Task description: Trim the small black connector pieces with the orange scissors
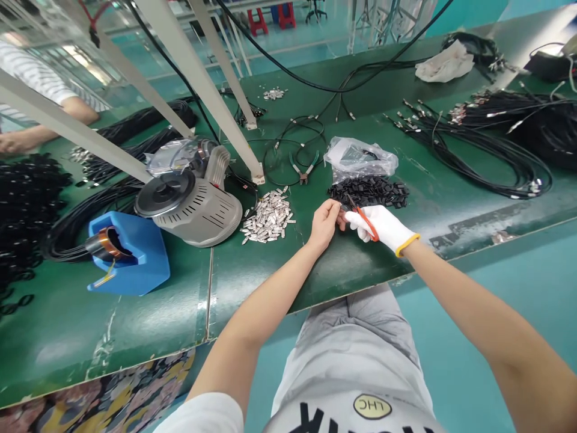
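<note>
My left hand (325, 225) is bare and closed in a pinch; whatever is between its fingertips is too small to make out. Meeting it at the fingers is my right hand (381, 227), in a white glove with a yellow cuff. It grips scissors with orange handles (370, 226), the blades pointing toward the left fingertips. Right behind both hands lies a pile of small black plastic caps (374, 191). A clear plastic bag (360, 157) rests against the back of that pile. To the left of my left hand is a heap of silvery metal connectors (269, 216).
Green-handled pliers (303, 173) lie behind the connectors. A grey machine (196, 210) and a blue tape dispenser (151, 255) stand at left, near white frame posts (234, 126). Black cable bundles (478, 168) lie at right. Across the table at left is another person's arm (76, 111).
</note>
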Demonstrator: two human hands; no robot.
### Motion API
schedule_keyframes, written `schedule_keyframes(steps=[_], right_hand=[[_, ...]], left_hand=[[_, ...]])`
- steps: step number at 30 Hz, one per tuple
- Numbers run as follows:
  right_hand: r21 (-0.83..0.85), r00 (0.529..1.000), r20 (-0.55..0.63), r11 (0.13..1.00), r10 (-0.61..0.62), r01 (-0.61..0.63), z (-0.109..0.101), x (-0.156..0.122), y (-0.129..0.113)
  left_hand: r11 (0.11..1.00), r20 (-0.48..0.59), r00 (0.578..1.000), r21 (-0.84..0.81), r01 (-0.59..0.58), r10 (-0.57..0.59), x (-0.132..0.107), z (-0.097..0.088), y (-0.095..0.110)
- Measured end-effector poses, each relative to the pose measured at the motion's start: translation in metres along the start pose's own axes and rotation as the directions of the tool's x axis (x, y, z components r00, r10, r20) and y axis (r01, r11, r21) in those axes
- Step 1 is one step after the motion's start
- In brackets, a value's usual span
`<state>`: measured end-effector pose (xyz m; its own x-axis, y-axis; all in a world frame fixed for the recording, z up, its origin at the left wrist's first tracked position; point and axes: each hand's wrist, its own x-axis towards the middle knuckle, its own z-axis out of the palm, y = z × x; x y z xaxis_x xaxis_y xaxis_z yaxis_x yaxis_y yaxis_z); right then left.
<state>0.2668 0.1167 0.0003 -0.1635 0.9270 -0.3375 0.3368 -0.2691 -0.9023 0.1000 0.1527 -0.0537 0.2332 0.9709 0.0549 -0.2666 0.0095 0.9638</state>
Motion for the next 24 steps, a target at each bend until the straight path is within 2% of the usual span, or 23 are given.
schedule_keyframes(steps=[8, 12, 16, 21, 24], right_hand=[[0.009, 0.992, -0.085, 0.995, -0.096, 0.097, 0.005, -0.009, 0.016], [-0.042, 0.981, -0.146, 0.991, -0.129, 0.124, 0.008, -0.004, 0.023], [-0.067, 0.975, -0.154, 0.986, -0.162, 0.153, 0.018, 0.003, 0.016], [-0.168, 0.963, -0.143, 0.964, -0.229, 0.205, 0.033, 0.015, -0.001], [-0.255, 0.947, -0.132, 0.933, -0.293, 0.253, 0.041, 0.022, -0.003]], left_hand=[[0.999, 0.018, 1.0, -0.026, 0.026, -0.026, -0.008, 0.002, 0.01], [0.993, 0.017, 0.995, -0.065, 0.1, -0.099, -0.016, -0.01, 0.023], [0.985, -0.031, 0.988, -0.08, 0.15, -0.153, -0.029, -0.025, 0.033], [0.996, -0.101, 0.991, 0.012, 0.087, -0.086, -0.037, -0.036, 0.03], [0.996, -0.099, 0.994, 0.067, 0.058, -0.051, -0.04, -0.042, 0.028]])
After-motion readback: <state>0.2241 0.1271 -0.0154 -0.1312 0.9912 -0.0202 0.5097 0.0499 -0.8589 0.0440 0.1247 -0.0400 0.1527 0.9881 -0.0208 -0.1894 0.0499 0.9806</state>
